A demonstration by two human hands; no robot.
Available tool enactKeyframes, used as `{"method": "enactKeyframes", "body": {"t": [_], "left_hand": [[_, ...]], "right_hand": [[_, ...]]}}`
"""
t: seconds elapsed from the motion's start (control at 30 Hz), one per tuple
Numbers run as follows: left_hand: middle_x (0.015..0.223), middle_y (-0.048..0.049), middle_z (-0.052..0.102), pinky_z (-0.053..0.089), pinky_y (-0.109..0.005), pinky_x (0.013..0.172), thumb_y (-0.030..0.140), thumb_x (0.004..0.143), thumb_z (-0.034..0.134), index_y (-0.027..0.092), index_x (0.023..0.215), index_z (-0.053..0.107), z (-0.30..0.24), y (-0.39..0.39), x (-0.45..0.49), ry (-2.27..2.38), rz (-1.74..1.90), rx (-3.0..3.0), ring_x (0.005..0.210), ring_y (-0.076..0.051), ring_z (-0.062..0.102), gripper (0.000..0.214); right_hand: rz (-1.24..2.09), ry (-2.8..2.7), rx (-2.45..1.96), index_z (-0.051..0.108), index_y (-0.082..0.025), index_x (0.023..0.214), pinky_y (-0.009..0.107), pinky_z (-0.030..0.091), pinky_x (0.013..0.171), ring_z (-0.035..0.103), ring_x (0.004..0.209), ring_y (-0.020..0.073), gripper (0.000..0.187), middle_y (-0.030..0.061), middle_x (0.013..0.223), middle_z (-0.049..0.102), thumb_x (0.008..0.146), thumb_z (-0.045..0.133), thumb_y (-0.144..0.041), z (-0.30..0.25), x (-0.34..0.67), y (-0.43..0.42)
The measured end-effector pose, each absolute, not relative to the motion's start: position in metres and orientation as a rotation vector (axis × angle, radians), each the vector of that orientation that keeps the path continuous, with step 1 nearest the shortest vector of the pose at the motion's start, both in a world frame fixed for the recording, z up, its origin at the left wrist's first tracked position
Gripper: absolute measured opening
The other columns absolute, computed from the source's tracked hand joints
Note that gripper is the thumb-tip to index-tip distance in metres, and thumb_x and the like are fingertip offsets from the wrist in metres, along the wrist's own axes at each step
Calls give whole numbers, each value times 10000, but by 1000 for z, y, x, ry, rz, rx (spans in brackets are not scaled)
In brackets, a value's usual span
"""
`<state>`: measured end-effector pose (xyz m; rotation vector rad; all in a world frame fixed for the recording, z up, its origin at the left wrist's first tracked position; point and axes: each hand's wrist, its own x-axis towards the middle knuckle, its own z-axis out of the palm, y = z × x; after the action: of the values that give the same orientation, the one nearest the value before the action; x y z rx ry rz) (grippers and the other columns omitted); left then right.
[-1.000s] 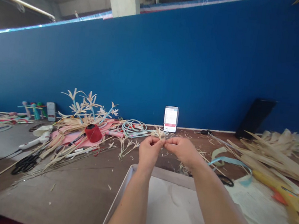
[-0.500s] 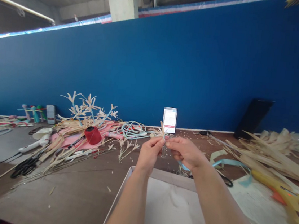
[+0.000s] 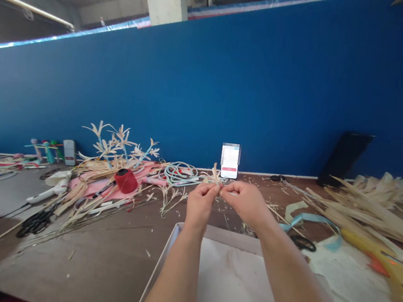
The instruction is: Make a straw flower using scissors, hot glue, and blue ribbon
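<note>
Both hands are raised together over the brown table point(image 3: 107, 257), fingertips meeting. My left hand point(image 3: 200, 205) pinches a small pale straw flower piece point(image 3: 215, 177) whose thin petals stick up above the fingers. My right hand point(image 3: 244, 203) is closed in a pinch against the same piece from the right side. A white shallow tray point(image 3: 163, 264) lies under my forearms.
Left of my hands lie a red thread spool point(image 3: 126, 180), straw flower stems point(image 3: 117, 143), coiled light-blue cord point(image 3: 180, 172), black scissors point(image 3: 34, 221) and a white tool point(image 3: 52, 186). To the right are dried husk strips point(image 3: 364, 205), a yellow glue gun point(image 3: 386, 264), blue ribbon point(image 3: 307, 218). A phone point(image 3: 230, 160) leans on the blue wall.
My hands dipped slightly and turned the straw piece, then rose back with fingertips pinched together. The view shifted a little.
</note>
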<state>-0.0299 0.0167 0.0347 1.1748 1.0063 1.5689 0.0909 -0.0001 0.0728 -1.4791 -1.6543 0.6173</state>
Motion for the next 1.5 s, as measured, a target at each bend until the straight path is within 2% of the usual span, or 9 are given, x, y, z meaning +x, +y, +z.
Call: {"method": "enactKeyframes", "body": {"t": [0.2, 0.43, 0.77, 1.07, 1.3, 1.4, 1.5], "left_hand": [[708, -40, 637, 373, -234, 624, 392, 633, 665, 131, 750, 695, 33, 19, -30, 1012, 1573, 1161, 635, -109, 503, 288], [633, -17, 602, 369, -227, 605, 389, 615, 682, 123, 702, 657, 33, 19, -30, 1054, 1591, 1150, 602, -102, 488, 281], [710, -29, 615, 403, -258, 692, 348, 668, 638, 145, 698, 642, 30, 22, -33, 1192, 1598, 1339, 704, -135, 538, 205], [699, -24, 601, 403, -261, 691, 342, 676, 627, 151, 691, 639, 34, 17, -33, 1288, 1577, 1411, 703, -136, 531, 192], [675, -31, 605, 386, -219, 569, 448, 670, 626, 139, 816, 689, 36, 16, -32, 1107, 1498, 1250, 629, -115, 507, 348], [749, -42, 626, 396, -207, 545, 492, 705, 581, 163, 925, 688, 40, 12, -32, 999, 1382, 1196, 641, -110, 525, 410], [822, -52, 645, 436, -221, 589, 482, 690, 609, 186, 987, 676, 41, 10, -31, 899, 1295, 1157, 678, -117, 559, 424]], "right_hand": [[534, -1679, -1478, 683, -178, 683, 219, 331, 482, 482, 510, 113, 221, -10, 555, 604, 682, 547, -352, 75, 87, -2], [655, -1662, -1465, 683, -161, 697, 213, 278, 433, 395, 465, 94, 259, -25, 494, 506, 678, 549, -382, 70, 90, 1], [713, -1724, -1443, 652, -163, 660, 214, 251, 419, 356, 463, 88, 273, -29, 498, 472, 695, 537, -408, 67, 95, 2], [691, -1725, -1552, 624, -167, 619, 223, 238, 411, 371, 437, 87, 243, -33, 474, 478, 682, 541, -386, 77, 91, -2], [806, -1637, -1444, 660, -162, 677, 224, 239, 429, 343, 457, 88, 261, -41, 471, 443, 677, 562, -404, 69, 97, 2], [833, -1590, -1397, 678, -159, 702, 228, 258, 456, 378, 484, 95, 271, -24, 510, 500, 682, 563, -404, 66, 99, 4], [830, -1594, -1382, 682, -159, 676, 233, 293, 491, 434, 519, 107, 242, 0, 570, 578, 683, 556, -365, 67, 100, 3]]}}
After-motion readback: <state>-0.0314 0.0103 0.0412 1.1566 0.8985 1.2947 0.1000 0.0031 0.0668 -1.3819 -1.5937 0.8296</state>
